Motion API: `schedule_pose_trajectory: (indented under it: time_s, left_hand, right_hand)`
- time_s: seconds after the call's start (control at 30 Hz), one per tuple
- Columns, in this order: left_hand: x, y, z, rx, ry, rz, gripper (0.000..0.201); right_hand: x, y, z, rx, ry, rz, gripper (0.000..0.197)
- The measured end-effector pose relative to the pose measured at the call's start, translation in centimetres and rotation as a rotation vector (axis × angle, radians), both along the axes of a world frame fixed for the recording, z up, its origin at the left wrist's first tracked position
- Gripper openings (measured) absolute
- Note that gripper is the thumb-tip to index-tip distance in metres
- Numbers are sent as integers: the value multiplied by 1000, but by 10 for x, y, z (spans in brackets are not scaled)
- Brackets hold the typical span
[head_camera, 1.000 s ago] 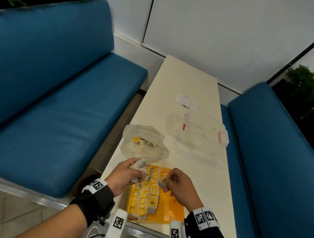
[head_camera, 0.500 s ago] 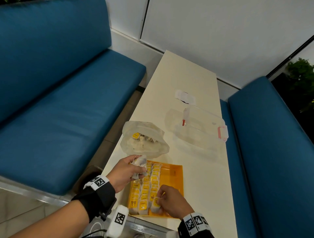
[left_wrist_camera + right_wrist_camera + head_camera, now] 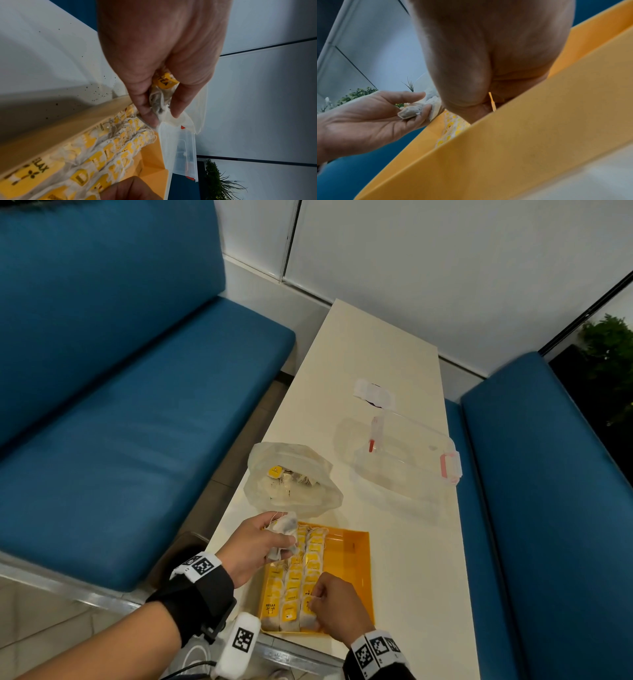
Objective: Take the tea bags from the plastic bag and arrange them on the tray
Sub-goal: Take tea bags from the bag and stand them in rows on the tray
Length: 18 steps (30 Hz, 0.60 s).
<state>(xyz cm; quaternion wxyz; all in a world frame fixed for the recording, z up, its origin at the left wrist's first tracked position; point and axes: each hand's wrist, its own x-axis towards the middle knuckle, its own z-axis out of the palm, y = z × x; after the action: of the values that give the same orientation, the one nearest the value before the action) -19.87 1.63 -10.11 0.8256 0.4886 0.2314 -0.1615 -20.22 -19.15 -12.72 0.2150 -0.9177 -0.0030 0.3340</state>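
An orange tray (image 3: pixel 354 563) lies at the table's near edge, with three rows of yellow-tagged tea bags (image 3: pixel 294 580) along its left side. My left hand (image 3: pixel 263 546) hovers over the tray's far left corner and grips a small bunch of tea bags (image 3: pixel 285 527); a yellow tag (image 3: pixel 165 82) shows between its fingers. My right hand (image 3: pixel 322 599) sits low at the near end of the third row, fingers curled, pinching a tea bag's yellow tag (image 3: pixel 492 101). The clear plastic bag (image 3: pixel 291 474) stands open just beyond the tray, with more tea bags inside.
A clear lidded box with red clasps (image 3: pixel 407 460) sits right of the plastic bag, and a white packet (image 3: pixel 375 393) lies farther back. Blue benches (image 3: pixel 120 422) flank the narrow cream table (image 3: pixel 376 344). The tray's right half is bare orange.
My right hand moved from the tray's far end down to its near end with a tea bag. The left hand stayed put with its bunch.
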Motion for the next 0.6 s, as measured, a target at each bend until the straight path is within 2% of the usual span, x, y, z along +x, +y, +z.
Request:
schedule_pose_trajectory:
  time_s: [0.33, 0.6]
  left_hand:
    - [-1, 1, 2, -12, 16, -7, 39]
    - [-1, 3, 0, -12, 30, -14, 36]
  right_hand:
    - [-2, 6, 0, -69, -117, 103, 7]
    - [2, 8, -4, -66, -159, 88, 16]
